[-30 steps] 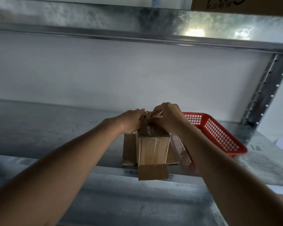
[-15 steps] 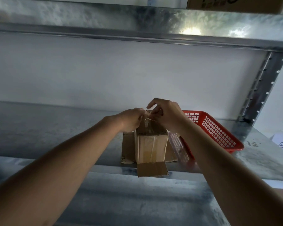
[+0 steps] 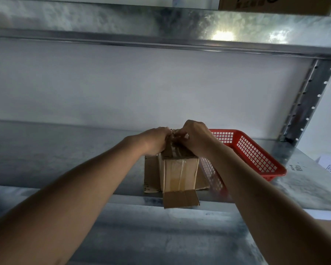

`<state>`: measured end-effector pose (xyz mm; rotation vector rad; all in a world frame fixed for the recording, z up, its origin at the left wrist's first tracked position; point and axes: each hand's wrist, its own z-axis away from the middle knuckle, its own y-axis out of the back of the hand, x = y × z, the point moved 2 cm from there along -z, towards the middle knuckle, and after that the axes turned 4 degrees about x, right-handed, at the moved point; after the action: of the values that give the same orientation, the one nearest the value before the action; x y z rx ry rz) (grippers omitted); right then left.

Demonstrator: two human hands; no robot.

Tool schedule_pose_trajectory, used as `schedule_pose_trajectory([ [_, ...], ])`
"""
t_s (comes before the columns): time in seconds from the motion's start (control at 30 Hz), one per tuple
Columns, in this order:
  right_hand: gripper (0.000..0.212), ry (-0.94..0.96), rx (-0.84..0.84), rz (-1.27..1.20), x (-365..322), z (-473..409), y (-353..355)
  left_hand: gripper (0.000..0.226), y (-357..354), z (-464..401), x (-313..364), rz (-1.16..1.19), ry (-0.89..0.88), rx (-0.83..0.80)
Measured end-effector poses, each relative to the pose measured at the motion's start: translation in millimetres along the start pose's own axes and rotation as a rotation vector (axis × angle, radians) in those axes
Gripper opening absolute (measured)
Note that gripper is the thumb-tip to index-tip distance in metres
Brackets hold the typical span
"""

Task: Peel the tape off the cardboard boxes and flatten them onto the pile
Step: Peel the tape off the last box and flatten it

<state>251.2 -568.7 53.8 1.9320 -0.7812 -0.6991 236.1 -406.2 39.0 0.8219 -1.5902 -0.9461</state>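
With both hands point(image 3: 175, 137) pinching at the tape point(image 3: 177, 150) atop the cardboard box point(image 3: 178, 173), we should peel slowly and low.

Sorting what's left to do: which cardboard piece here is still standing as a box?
The taped box both hands work on; the cardboard beneath already lies flat.

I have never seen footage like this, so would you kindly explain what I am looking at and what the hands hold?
No machine here: a camera on a person's head looks forward and down at their bare arms. The left hand and right hand both work at the far top edge of a small taped cardboard box, apparently picking at its tape. The box stands on flattened cardboard on a metal shelf. A red basket lies beside it on the right.
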Motion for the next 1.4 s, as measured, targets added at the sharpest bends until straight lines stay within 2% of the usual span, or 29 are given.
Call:
schedule_pose_trajectory([
  [0.17,0.015,0.083,-0.001,0.167,-8,-1,1,0.020,-1,0,6,-0.111,-0.056,-0.007],
  [0.33,0.017,0.072,0.024,0.158,-9,1,3,0.021,2,0,8,-0.176,-0.062,-0.002],
  [0.4,0.014,-0.036,0.001,-0.039,-4,4,8,0.026,3,0,8,-0.200,-0.059,-0.003],
  [0.5,0.015,-0.210,-0.129,-0.470,6,14,16,0.028,2,-1,8,-0.211,-0.041,-0.013],
  [0.57,0.016,-0.217,-0.137,-0.543,7,20,16,0.024,1,-2,8,-0.217,-0.039,-0.008],
  [0.67,0.016,-0.209,0.045,-0.402,10,21,11,0.019,1,-1,10,-0.237,-0.051,0.003],
  [0.73,0.020,-0.140,0.107,-0.260,6,21,9,0.023,1,-1,12,-0.244,-0.047,0.005],
  [0.87,0.039,-0.156,0.214,-0.257,2,23,9,0.021,2,-1,14,-0.266,-0.060,0.000],
  [0.93,0.028,-0.073,0.179,-0.146,-3,22,10,0.022,1,-1,13,-0.274,-0.060,-0.001],
  [1.07,0.034,0.003,0.020,-0.008,-10,25,11,0.029,0,-2,14,-0.282,-0.036,-0.002],
  [1.27,0.024,-0.014,0.031,0.071,-17,24,5,0.028,-1,-2,18,-0.317,-0.042,-0.012],
  [1.33,0.020,-0.016,0.058,0.002,-18,26,4,0.030,-1,-3,16,-0.310,-0.030,-0.020],
  [1.4,0.018,-0.043,0.049,-0.174,-16,31,9,0.032,0,-4,14,-0.295,-0.025,-0.013],
])
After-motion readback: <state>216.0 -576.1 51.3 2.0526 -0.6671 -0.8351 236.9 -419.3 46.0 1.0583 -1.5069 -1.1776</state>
